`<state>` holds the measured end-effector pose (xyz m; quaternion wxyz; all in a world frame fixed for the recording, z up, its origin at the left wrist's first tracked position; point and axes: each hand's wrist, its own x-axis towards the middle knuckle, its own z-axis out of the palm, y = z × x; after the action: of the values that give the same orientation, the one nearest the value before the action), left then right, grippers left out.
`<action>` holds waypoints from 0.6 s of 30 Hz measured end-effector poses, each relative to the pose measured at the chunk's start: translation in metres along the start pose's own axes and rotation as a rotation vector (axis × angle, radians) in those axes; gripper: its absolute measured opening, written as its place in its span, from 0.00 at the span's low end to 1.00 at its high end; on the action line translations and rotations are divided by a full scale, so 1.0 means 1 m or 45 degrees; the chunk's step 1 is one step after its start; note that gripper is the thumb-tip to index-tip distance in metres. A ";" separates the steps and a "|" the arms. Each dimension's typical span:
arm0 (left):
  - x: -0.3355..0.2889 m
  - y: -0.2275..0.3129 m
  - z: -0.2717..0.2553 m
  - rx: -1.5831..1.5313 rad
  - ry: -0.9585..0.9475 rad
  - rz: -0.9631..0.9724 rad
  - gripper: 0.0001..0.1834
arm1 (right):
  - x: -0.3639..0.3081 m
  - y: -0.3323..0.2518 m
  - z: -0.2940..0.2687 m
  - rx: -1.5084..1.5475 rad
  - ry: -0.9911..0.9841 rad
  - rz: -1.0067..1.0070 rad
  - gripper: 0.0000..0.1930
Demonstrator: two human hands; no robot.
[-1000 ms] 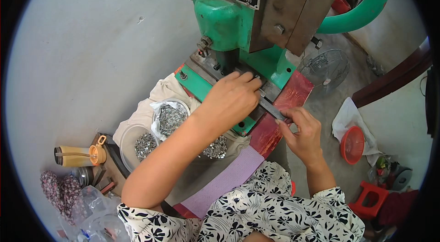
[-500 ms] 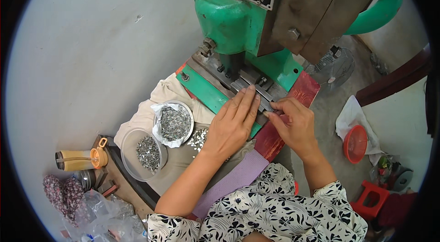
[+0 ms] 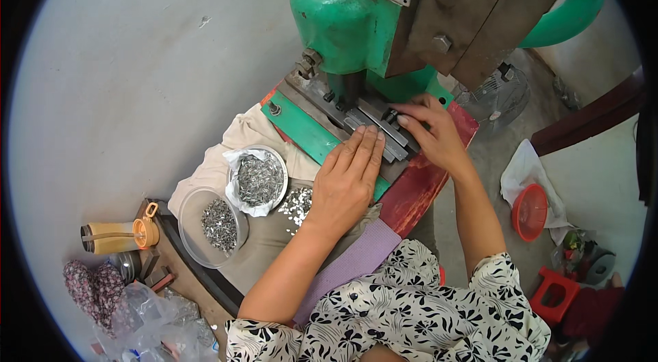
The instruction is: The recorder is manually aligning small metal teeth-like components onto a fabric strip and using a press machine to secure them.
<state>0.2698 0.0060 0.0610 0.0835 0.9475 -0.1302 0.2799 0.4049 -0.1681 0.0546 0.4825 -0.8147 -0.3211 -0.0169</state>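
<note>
The green press (image 3: 336,16) is cut off at top. Left of centre, a clear tub (image 3: 192,230) and white-lined bowl (image 3: 284,179) hold small metal pieces (image 3: 218,223). The left hand (image 3: 347,187) rests, fingers together, on a metal fixture (image 3: 393,140) mid-frame; the right hand (image 3: 437,134) curls thumb and forefinger at a dark bolt (image 3: 390,116), grip unclear.

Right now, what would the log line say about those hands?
left hand: fingertips on metal bars | right hand: at dark bolt | above: green press | nearby: clear tub of metal pieces
</note>
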 end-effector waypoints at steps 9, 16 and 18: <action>-0.003 0.003 0.002 -0.045 0.024 -0.094 0.26 | 0.023 0.011 0.005 -0.029 -0.277 -0.123 0.10; -0.011 0.003 0.014 -0.542 0.288 -0.255 0.32 | 0.019 0.011 0.008 -0.193 -0.197 -0.018 0.12; -0.014 0.010 0.014 -0.651 0.320 -0.523 0.35 | 0.014 0.009 0.008 -0.263 0.060 -0.169 0.10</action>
<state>0.2630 -0.0040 0.0426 0.3881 0.8605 0.0087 0.3301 0.4184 -0.1573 0.0481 0.4011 -0.8365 -0.3595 -0.1009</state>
